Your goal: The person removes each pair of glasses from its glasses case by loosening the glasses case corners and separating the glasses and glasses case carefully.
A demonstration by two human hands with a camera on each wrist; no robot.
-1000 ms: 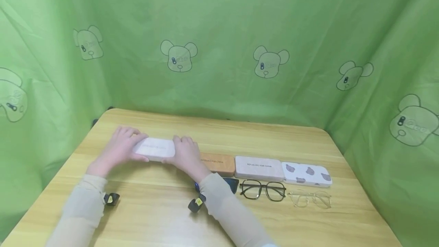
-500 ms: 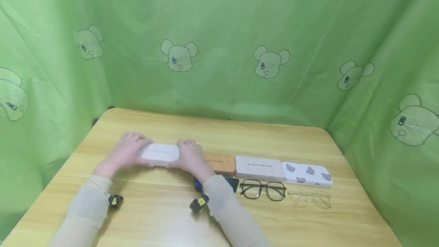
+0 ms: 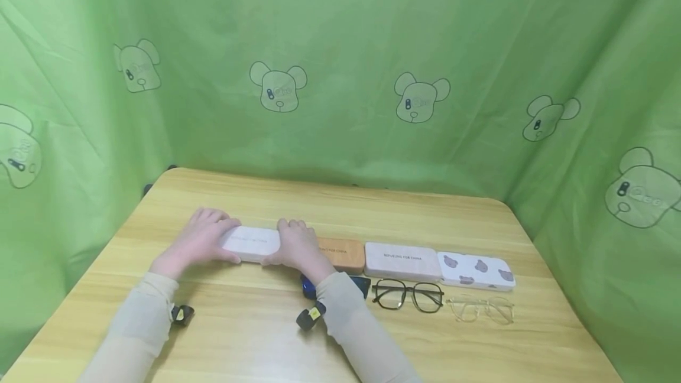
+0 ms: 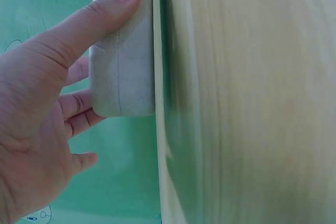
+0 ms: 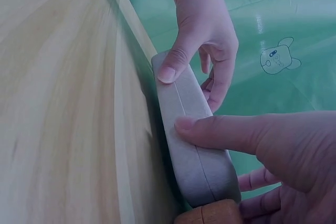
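Note:
A pale glasses case (image 3: 251, 241) lies close on the wooden table, left of an orange glasses case (image 3: 346, 255). My left hand (image 3: 204, 237) grips its left end, thumb on the front side and fingers behind. At the other end my right hand (image 3: 299, 247) holds it the same way. The right wrist view shows both thumbs pressing the pale case (image 5: 197, 156) along its seam, with its near end right at the orange case (image 5: 212, 213). The left wrist view shows the left thumb on the case's side (image 4: 123, 85), its lid closed.
Right of the orange case, a grey-pink glasses case (image 3: 402, 260) and a bear-print case (image 3: 479, 270) continue the row. In front lie dark sunglasses (image 3: 362, 286), partly behind the right sleeve, black-framed glasses (image 3: 408, 296) and clear-framed glasses (image 3: 481, 309). A green curtain (image 3: 340, 28) surrounds the table (image 3: 255, 336).
Both hands have brought the pale case down and rightward onto the table, up to the orange case's left end. The other cases and glasses have stayed put.

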